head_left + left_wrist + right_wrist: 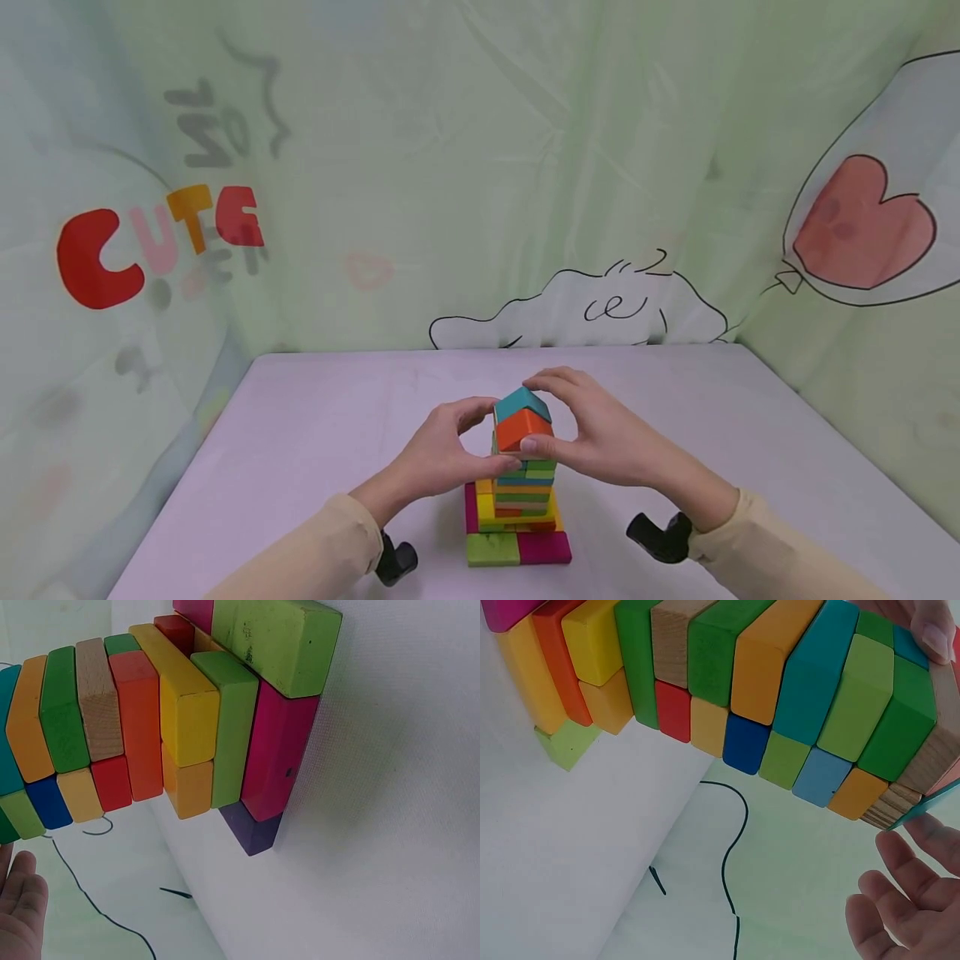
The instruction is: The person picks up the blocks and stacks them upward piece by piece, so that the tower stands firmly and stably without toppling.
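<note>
A tall tower of coloured wooden blocks (513, 498) stands on a wider, stepped base. At its top are a teal roof-shaped block (517, 401) and an orange roof-shaped block (515, 430). From the left, my left hand (444, 450) holds the upper tower, thumb on the near side and index finger toward the far side. My right hand (607, 425) grips the roof-shaped blocks from the right, its thumb on the orange face and its index finger behind the teal one. Loose left fingers (24, 900) appear in the left wrist view. The far contact points are hidden.
Green and magenta blocks (543, 547) form the base's near edge on the pale tabletop (322, 433). A printed curtain (390, 200) encloses the back and sides. Black devices hang below both wrists (660, 537).
</note>
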The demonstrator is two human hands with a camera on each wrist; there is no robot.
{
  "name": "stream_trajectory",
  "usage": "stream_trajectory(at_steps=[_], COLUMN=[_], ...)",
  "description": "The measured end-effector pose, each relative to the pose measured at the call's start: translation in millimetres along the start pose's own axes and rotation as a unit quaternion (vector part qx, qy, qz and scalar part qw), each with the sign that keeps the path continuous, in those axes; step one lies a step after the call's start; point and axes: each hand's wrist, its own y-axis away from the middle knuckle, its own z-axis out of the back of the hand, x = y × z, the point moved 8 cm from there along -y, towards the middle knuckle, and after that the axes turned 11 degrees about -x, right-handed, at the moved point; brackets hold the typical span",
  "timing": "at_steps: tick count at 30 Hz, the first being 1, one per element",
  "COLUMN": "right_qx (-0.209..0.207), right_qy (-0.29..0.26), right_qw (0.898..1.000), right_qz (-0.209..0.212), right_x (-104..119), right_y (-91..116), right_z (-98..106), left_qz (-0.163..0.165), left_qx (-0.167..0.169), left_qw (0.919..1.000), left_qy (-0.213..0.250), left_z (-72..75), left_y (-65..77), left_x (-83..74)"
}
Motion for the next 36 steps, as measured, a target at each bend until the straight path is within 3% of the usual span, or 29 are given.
stream_trajectory(at_steps=[30,36], right_qx=[0.007,-0.002], right_qy=[-0.007,-0.020], right_qw=[1.000,1.000], right_qz=[-0.004,-0.016], right_x=[-1,-5], right_y=[1,11], right_z=[-2,0], left_qz=[-0.002,-0.006], left_qx=[-0.002,-0.001], left_qw=[1.0000,1.0000], left_qy=[0.002,-0.003], left_z=[0.2,0.0], left_y=[0.6,0.5], left_x=[1.5,1.6])
